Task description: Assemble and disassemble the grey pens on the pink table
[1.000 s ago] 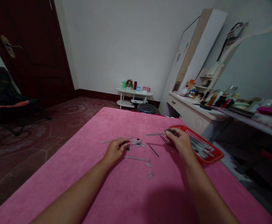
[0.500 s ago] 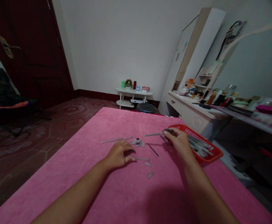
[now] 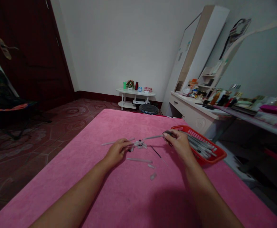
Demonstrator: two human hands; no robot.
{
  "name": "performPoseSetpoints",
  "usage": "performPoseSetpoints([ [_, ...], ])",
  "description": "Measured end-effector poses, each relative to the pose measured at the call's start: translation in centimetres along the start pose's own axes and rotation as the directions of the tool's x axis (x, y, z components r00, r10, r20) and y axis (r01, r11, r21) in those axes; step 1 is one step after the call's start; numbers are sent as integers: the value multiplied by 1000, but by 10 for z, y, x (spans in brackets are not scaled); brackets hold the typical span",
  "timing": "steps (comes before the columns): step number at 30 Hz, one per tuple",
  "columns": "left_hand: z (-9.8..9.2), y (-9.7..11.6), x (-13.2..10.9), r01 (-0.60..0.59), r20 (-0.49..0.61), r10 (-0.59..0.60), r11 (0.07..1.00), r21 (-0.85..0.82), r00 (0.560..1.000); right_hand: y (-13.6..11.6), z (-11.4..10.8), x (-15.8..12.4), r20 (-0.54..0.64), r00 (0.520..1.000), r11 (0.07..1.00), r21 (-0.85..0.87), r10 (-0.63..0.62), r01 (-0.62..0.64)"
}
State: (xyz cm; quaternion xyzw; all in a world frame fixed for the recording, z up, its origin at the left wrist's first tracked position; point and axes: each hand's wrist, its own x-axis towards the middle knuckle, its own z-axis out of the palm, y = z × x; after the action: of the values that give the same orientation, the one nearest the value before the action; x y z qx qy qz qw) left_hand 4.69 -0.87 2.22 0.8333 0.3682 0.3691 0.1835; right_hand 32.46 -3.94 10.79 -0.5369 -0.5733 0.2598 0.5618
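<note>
Over the pink cloth [image 3: 119,196], the right hand [image 3: 177,142] pinches a slim tube [image 3: 153,137] crosswise, free end leftward; left hand [image 3: 116,152]: grip indiscernible.

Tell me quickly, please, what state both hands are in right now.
Left hand: at the small pieces; whether it grips one cannot be told.
Right hand: closed, holding a thin rod.

Red basket [image 3: 221,155]: right hand [image 3: 179,141] and its tube [image 3: 152,137] block the left side; farther left, plastic bits [image 3: 140,145], left hand [image 3: 116,150]. Pink cloth [image 3: 126,199] on basket's near-left: I see passable room.
</note>
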Motion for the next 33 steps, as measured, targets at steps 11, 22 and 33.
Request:
performPoseSetpoints([
  [11,8,-2,-1,-37,90,22,985,166,996,-4,9,-5,46,999,999,-28,-19,21],
  [22,-2,8,-4,52,89,-68,984,169,994,-5,14,-8,76,997,1000,-10,28,-27],
  [33,11,6,3,258,-128,-413,751,-607,902,-6,24,-12,102,995,999,41,18,-22],
])
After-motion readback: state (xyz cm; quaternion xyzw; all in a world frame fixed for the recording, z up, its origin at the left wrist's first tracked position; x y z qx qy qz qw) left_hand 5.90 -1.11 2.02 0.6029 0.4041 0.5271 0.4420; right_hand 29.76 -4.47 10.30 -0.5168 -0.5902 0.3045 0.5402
